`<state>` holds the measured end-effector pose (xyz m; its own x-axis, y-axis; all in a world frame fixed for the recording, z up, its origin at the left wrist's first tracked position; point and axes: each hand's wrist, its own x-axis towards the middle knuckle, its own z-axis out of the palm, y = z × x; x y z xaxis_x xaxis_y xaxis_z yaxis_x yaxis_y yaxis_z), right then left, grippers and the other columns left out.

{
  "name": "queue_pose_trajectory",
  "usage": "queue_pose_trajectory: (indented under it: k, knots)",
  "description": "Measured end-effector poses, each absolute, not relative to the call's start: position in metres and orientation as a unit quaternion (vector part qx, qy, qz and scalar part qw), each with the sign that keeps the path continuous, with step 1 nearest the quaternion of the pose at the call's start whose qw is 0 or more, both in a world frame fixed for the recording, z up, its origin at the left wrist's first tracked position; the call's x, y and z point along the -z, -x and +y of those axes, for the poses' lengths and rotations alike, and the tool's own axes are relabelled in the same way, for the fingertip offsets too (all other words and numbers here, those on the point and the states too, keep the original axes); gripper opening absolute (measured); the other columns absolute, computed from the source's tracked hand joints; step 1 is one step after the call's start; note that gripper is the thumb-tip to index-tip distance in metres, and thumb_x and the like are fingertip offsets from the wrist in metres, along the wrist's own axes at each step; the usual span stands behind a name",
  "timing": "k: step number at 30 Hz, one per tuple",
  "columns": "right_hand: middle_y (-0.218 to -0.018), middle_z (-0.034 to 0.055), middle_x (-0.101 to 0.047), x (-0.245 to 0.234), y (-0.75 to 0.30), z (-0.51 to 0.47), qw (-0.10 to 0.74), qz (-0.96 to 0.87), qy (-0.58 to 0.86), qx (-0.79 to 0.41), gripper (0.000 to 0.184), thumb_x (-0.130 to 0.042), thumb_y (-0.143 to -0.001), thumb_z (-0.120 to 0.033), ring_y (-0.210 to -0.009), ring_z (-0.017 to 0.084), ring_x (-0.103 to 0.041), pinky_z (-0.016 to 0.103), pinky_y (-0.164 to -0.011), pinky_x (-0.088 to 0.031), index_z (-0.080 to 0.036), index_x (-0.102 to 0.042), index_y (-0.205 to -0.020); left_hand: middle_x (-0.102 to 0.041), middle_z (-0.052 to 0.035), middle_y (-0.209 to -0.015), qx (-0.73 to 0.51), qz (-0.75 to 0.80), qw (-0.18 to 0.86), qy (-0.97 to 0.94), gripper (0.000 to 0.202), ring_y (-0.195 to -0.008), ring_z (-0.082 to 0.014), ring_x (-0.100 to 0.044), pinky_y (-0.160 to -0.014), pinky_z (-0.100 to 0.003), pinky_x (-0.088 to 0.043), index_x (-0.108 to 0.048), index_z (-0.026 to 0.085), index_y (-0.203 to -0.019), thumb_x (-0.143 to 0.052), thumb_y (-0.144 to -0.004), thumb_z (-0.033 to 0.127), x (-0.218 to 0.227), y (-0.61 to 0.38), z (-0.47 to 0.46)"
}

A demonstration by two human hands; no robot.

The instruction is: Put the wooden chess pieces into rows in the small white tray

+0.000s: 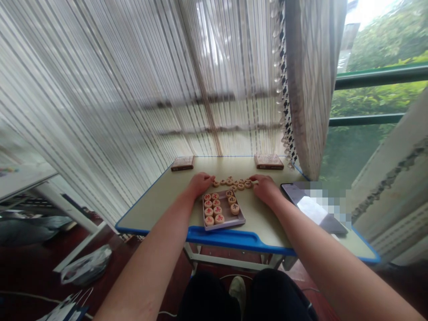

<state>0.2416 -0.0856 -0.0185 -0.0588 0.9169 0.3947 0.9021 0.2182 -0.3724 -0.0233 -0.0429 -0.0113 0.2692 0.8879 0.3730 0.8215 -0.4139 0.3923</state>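
A row of loose xiangqi pieces (236,183), round and wooden, stretches across the table between my two hands. My left hand (201,182) rests at the left end of this row, its fingertips by the outermost piece. At the opposite end my right hand (265,186) has its index finger and thumb apart beside the last pieces. Neither hand visibly lifts a piece. Nearer to me stands a shallow open box (229,221). Red-marked pieces (217,210) fill two columns on its left, and three dark-marked pieces (235,209) line its right side.
The pale table (160,200) has a blue rim. Two flat brown boxes (182,163) (269,161) lie along its far edge. A phone (290,191) and a pale, partly pixelated object (326,218) lie to the right. String curtains (133,89) hang behind; a plastic bag (87,264) sits on the floor.
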Motion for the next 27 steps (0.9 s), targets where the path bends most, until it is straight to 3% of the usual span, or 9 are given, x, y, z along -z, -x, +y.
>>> queue_pose_trajectory:
  k: [11,15,18,21,27]
  knots:
    - [-0.098,0.0042,-0.062,0.017,-0.232,-0.088,0.321,-0.774,0.546,-0.010,0.025,-0.046,-0.077,-0.021,-0.095,0.019,-0.049,0.029,-0.088,-0.035,-0.021,-0.066,-0.092,-0.067,-0.0060,-0.083,-0.293,0.518,0.127,-0.793,0.046,-0.077,-0.0159,-0.059,-0.074,-0.026,-0.042,-0.070,0.017,-0.080,-0.036,-0.079,0.047,0.013,0.019,-0.042]
    - [-0.102,0.0065,-0.060,0.019,-0.233,-0.087,0.348,-0.745,0.568,0.011,0.030,-0.044,-0.078,-0.016,-0.096,0.021,-0.047,0.032,-0.087,-0.036,-0.019,-0.062,-0.102,-0.067,-0.0052,-0.082,-0.299,0.497,0.136,-0.803,0.044,-0.076,-0.0155,-0.058,-0.074,-0.026,-0.042,-0.070,0.017,-0.079,-0.038,-0.078,0.047,0.014,0.018,-0.041]
    - [-0.108,0.0031,-0.058,0.020,-0.225,-0.091,0.333,-0.801,0.497,0.012,0.033,-0.045,-0.079,-0.019,-0.097,0.020,-0.046,0.032,-0.088,-0.035,-0.025,-0.060,-0.107,-0.067,-0.0050,-0.080,-0.298,0.509,0.139,-0.796,0.045,-0.076,-0.0156,-0.058,-0.073,-0.026,-0.042,-0.070,0.017,-0.078,-0.038,-0.078,0.048,0.012,0.017,-0.044]
    - [-0.105,0.0000,-0.061,0.019,-0.217,-0.096,0.297,-0.849,0.438,-0.004,0.028,-0.045,-0.080,-0.021,-0.095,0.019,-0.045,0.032,-0.087,-0.035,-0.029,-0.065,-0.099,-0.067,-0.0054,-0.076,-0.292,0.537,0.139,-0.779,0.047,-0.073,-0.0154,-0.057,-0.071,-0.026,-0.041,-0.070,0.016,-0.079,-0.038,-0.078,0.049,0.011,0.016,-0.045]
    - [-0.085,0.0044,-0.064,0.009,-0.218,-0.102,0.265,-0.850,0.456,0.013,0.019,-0.054,-0.075,-0.036,-0.086,0.020,-0.046,0.032,-0.079,-0.036,-0.021,-0.066,-0.079,-0.066,-0.0059,-0.069,-0.290,0.551,0.109,-0.775,0.048,-0.066,-0.0156,-0.057,-0.062,-0.026,-0.039,-0.070,0.015,-0.082,-0.039,-0.076,0.051,0.014,0.020,-0.043]
